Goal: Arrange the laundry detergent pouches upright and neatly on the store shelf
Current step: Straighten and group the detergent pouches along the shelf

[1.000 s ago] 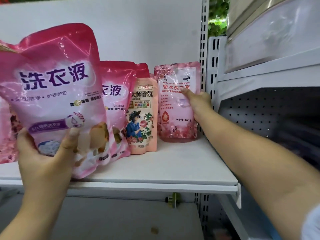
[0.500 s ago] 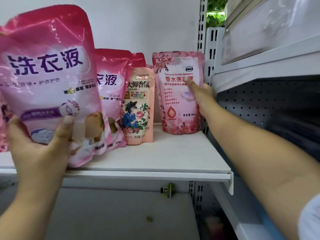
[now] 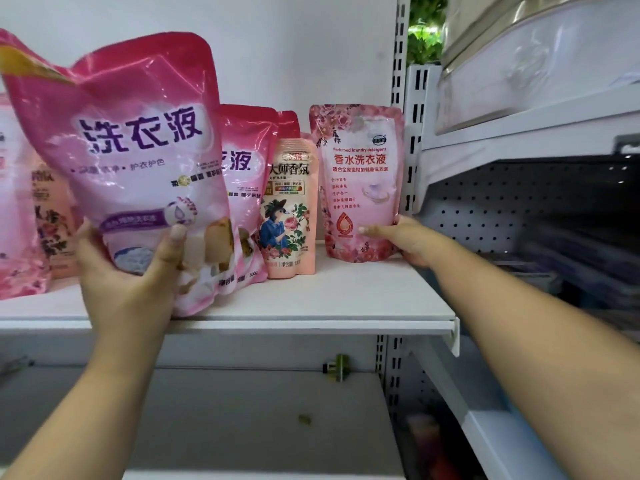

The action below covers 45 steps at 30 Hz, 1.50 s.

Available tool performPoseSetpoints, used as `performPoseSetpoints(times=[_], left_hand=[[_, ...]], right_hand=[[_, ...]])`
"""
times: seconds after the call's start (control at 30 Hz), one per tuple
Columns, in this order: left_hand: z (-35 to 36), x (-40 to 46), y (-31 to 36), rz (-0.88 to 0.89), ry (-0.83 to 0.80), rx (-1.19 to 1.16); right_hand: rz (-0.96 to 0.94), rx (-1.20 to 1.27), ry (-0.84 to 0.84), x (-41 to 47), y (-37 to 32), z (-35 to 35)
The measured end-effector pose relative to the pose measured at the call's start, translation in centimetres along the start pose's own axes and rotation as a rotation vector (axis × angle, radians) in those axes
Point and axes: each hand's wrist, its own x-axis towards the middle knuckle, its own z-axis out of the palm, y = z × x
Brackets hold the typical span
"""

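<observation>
Left hand (image 3: 128, 271) grips the big pink pouch (image 3: 138, 161) low down, thumb across the front, fingers behind. The pouch tilts left, its bottom corner at the front lip of the shelf (image 3: 346, 299). A low grip likely keeps the weight under control, since these are soft, liquid-filled bags that flop at the top. It hangs out front probably because its slot isn't set yet.

Right hand (image 3: 401, 240) sits at the lower right corner of the rose pouch (image 3: 358, 181), thumb pressed on the front, fingers wrapped behind the edge. That pouch stands upright at the shelf's right end, next to the slotted upright (image 3: 401, 64). Holding at the base makes sense: it squares the gusset on the board so the bag stands without leaning. The upright gives a hard stop for the row.

Between the two:
- a second big pink pouch (image 3: 247, 188) stands behind and right of the held one, partly hidden by it.
- a peach pouch (image 3: 292, 209), smaller, stands upright in front, just beside the rose pouch with a narrow gap.
- another pink top (image 3: 289, 121) shows behind the peach one; can't tell more.

More pouches (image 3: 20, 209) sit at far left, partly cut off and blurred.

Judgement: right end is being trued up first, then the held pouch goes into the row. Risk: the held bag slumps if set down with its base not flattened. Front row depth is uneven, so the peach pouch and the pink one likely need aligning.
</observation>
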Motion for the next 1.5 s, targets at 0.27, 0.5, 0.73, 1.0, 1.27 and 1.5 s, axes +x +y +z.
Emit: performPoseSetpoints(times=[0.27, 0.5, 0.73, 1.0, 1.27, 1.5], left_hand=[[0.0, -0.3, 0.3, -0.029, -0.027, 0.010], [0.1, -0.3, 0.5, -0.054, -0.032, -0.006], [0.1, -0.1, 0.2, -0.054, -0.030, -0.008], [-0.3, 0.1, 0.7, -0.115, -0.038, -0.064], [-1.6, 0.6, 1.1, -0.177, -0.059, -0.103], [-6.1, 2.6, 1.0, -0.163, -0.143, -0.123]], right_hand=[[-0.032, -0.275, 0.092, -0.6, -1.0, 1.2], [0.015, -0.219, 0.008, -0.8, -0.6, 0.7], [0.022, -0.172, -0.030, -0.6, -0.1, 0.3], [0.007, -0.513, 0.086, -3.0, -0.6, 1.1], [-0.158, -0.287, -0.028, -11.5, -7.1, 6.5], [-0.199, 0.080, -0.306, -13.5, -10.0, 17.8]])
